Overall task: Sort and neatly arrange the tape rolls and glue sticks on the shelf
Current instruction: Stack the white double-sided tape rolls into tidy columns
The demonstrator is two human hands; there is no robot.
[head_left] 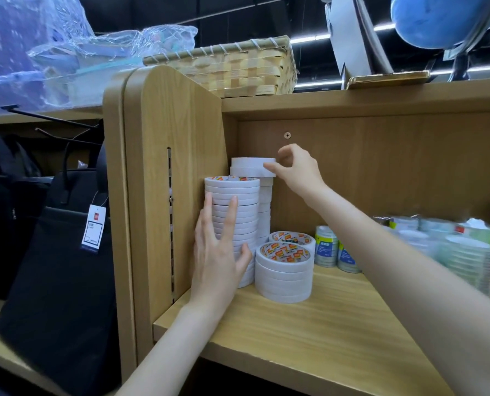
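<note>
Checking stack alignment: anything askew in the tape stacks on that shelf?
Yes. The top rolls of the rear stack overhang sideways, off the column below; the right hand pinches them. The front tall stack, steadied by the left hand, looks straight.

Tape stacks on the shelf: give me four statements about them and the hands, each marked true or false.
1. The left hand lies with straight fingers against the tall front stack. True.
2. The right hand pinches the top roll of the rear stack. True.
3. The short stack stands left of the tall front stack. False: it stands to its right.
4. The wicker basket sits inside the compartment beside the tape. False: it sits on top of the shelf unit.
</note>
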